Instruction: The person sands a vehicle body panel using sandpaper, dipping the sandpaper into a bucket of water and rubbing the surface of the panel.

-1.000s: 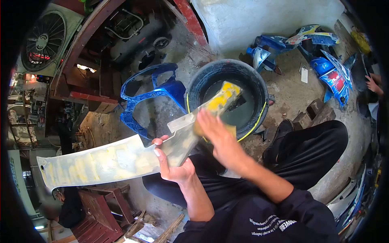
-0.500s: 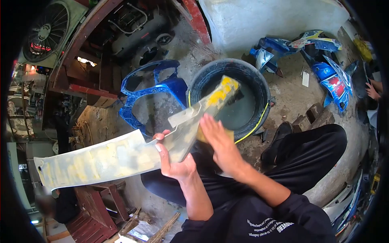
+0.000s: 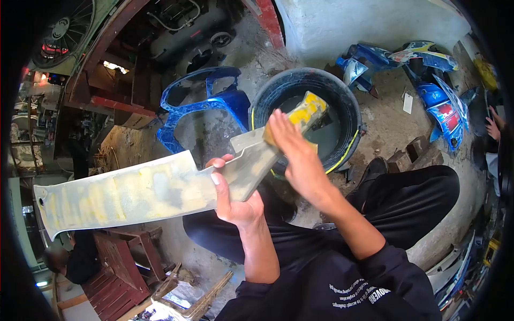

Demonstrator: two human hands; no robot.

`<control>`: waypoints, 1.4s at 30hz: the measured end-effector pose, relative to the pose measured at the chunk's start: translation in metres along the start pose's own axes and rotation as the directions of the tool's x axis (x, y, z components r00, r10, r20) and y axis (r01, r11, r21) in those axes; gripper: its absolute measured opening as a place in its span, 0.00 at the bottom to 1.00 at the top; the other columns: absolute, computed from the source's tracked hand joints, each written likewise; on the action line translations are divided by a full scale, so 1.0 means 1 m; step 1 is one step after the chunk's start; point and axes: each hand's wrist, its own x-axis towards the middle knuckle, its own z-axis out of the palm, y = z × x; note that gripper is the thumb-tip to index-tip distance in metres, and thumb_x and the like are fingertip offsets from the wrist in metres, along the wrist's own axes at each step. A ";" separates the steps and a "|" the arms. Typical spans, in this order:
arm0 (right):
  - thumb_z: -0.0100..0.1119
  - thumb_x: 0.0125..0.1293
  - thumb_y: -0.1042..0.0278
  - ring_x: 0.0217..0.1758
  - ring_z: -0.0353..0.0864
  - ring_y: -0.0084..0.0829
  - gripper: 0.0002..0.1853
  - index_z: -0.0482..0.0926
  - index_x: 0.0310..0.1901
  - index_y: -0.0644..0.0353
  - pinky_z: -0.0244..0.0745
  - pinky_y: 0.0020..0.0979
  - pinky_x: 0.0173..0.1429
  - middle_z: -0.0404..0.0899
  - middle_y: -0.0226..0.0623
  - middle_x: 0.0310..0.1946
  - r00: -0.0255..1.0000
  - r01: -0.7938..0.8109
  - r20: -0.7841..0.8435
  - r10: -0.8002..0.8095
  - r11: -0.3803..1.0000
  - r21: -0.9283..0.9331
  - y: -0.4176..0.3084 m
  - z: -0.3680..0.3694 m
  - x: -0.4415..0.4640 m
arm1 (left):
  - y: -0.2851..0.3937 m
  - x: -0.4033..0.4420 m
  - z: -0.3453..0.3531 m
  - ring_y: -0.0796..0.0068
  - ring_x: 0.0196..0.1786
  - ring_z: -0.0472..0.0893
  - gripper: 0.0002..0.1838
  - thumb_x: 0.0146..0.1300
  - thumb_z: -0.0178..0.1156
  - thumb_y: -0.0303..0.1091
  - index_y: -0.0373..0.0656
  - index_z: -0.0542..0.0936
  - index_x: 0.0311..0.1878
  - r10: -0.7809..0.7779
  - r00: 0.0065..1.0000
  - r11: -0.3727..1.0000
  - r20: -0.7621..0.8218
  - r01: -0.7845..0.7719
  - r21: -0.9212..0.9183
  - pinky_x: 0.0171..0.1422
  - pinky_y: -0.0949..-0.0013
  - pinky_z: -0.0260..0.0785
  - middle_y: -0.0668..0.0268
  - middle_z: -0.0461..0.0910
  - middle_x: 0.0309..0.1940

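A long body panel (image 3: pixel 123 193), patchy in grey, cream and yellow, lies tilted across my lap, its narrow yellow end over a dark bucket (image 3: pixel 350 107) of cloudy water. My left hand (image 3: pixel 239 207) is closed around the panel's middle, thumb on the near face and fingertips at the upper edge. My right hand (image 3: pixel 297 155) lies with fingers extended along the narrow part, pressing a tan sheet that looks like sandpaper (image 3: pixel 269 137) against it. Most of that sheet is hidden beneath the hand.
Beyond the panel, a blue plastic fairing frame (image 3: pixel 230 104) rests on the floor. Blue painted fairings (image 3: pixel 441 107) lie at the right, near wooden blocks (image 3: pixel 412 152). A red-brown slatted bench (image 3: pixel 118 273) stands lower left, with a person beside it. Another person's hands (image 3: pixel 492 125) show far right.
My right hand has moved up along the panel toward its yellow end, carrying the sheet. The panel has shifted slightly and its narrow end is a little higher; my left hand keeps its grip.
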 end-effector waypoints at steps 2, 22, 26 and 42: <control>0.46 0.50 0.95 0.86 0.47 0.49 0.50 0.53 0.81 0.64 0.44 0.51 0.86 0.51 0.52 0.82 0.999 -0.007 0.047 0.007 1.000 -0.003 -0.017 0.011 -0.018 | -0.003 0.004 -0.003 0.66 0.63 0.74 0.15 0.77 0.55 0.39 0.40 0.74 0.58 -0.007 1.000 1.000 0.000 0.007 -0.029 0.72 0.51 0.67 0.66 0.77 0.53; 0.44 0.49 0.98 0.73 0.74 0.49 0.41 0.73 0.70 0.67 0.67 0.37 0.76 0.75 0.54 0.68 0.975 -0.078 -0.180 0.131 0.958 0.277 -0.014 -0.013 -0.040 | -0.004 0.004 0.002 0.67 0.64 0.74 0.16 0.77 0.55 0.41 0.39 0.75 0.58 -0.026 0.998 1.000 -0.062 0.027 0.014 0.71 0.50 0.68 0.67 0.77 0.53; 0.46 0.53 0.99 0.68 0.79 0.48 0.38 0.78 0.67 0.63 0.71 0.38 0.72 0.77 0.51 0.66 0.893 -0.031 -0.437 0.103 0.985 0.168 -0.015 -0.022 -0.029 | -0.006 0.005 -0.001 0.67 0.64 0.74 0.16 0.78 0.54 0.40 0.39 0.75 0.58 -0.077 0.993 0.997 -0.094 0.078 0.010 0.71 0.50 0.68 0.67 0.78 0.53; 0.65 0.57 0.74 0.58 0.82 0.32 0.22 0.87 0.55 0.48 0.70 0.36 0.59 0.84 0.27 0.51 0.913 0.265 -0.273 -0.303 0.950 -0.167 0.009 0.013 -0.031 | -0.006 0.004 0.002 0.67 0.63 0.75 0.16 0.78 0.53 0.39 0.38 0.74 0.60 -0.092 0.995 0.996 -0.039 0.092 -0.007 0.70 0.52 0.69 0.65 0.77 0.54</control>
